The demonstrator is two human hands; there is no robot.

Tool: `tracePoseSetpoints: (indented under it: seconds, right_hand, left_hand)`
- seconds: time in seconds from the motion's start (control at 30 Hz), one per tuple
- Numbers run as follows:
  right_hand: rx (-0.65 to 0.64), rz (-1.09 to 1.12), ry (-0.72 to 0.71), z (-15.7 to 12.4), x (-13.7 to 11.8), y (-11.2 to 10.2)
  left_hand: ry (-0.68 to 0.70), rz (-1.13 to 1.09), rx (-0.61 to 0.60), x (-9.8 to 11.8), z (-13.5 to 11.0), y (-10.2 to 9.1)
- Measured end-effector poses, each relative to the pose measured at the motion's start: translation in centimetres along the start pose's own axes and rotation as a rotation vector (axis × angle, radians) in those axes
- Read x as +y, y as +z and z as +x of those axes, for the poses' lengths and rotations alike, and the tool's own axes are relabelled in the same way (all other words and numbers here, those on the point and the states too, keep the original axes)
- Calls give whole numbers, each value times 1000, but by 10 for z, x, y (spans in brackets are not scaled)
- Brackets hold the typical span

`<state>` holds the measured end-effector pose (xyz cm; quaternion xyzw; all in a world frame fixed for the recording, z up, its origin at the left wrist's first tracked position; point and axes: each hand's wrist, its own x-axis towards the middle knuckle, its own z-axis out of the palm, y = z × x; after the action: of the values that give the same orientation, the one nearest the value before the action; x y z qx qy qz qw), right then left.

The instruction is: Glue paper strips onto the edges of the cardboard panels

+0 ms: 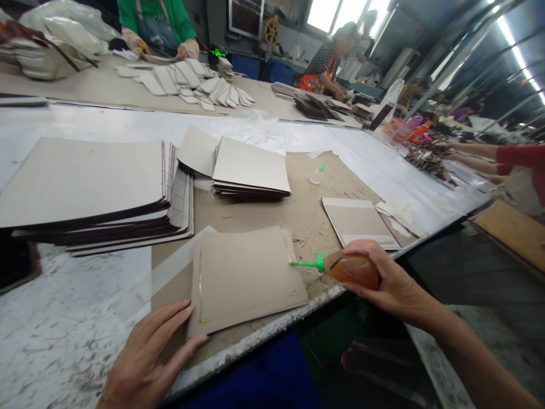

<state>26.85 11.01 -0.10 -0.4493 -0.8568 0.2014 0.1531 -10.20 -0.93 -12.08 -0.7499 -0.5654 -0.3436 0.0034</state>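
My right hand is wrapped round a glue bottle of amber liquid, tilted sideways. Its green nozzle touches or hovers just over the right edge of a beige board; I cannot tell which. A shiny line of glue runs down the board's left edge, and another streak shows near the nozzle. My left hand lies with fingers apart at the board's lower left corner, fingertips touching its edge. Just right of the board lies a dark-edged panel with pale strips along two sides.
Tall stacks of pale boards and a smaller pile stand behind the board. A second small bottle lies on the brown sheet. The table edge runs close in front. Co-workers stand across the table and at right.
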Motion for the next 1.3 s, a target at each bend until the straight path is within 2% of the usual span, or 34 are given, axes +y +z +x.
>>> tracePoseSetpoints:
  seconds: [0.17, 0.47, 0.6, 0.67, 0.83, 0.97, 1.03, 1.1, 1.3]
  right_hand:
    - [-59, 10, -12, -22, -9, -3]
    - [-63, 47, 30, -42, -15, -3]
    - [-16, 132, 159, -44, -12, -3]
    - [42, 320, 291, -45, -11, 2]
    - [283, 1080, 498, -44, -15, 30]
    - [325, 1456, 581, -30, -25, 45]
    - [312, 1520, 554, -17, -32, 40]
    - [297, 1503, 500, -2, -41, 27]
    - [330, 1243, 202, 46, -70, -34]
  left_hand:
    - [24, -12, 13, 0, 1, -1]
    - [49, 11, 24, 3, 1, -3]
    - [39, 8, 21, 3, 1, -2]
    - [36, 14, 17, 3, 2, -3]
    - [49, 23, 29, 4, 3, -3]
    - [51, 34, 34, 3, 2, -2]
    - [43, 37, 29, 3, 2, -2]
    - [35, 37, 40, 3, 2, -2]
    - [20, 52, 44, 2, 2, -2]
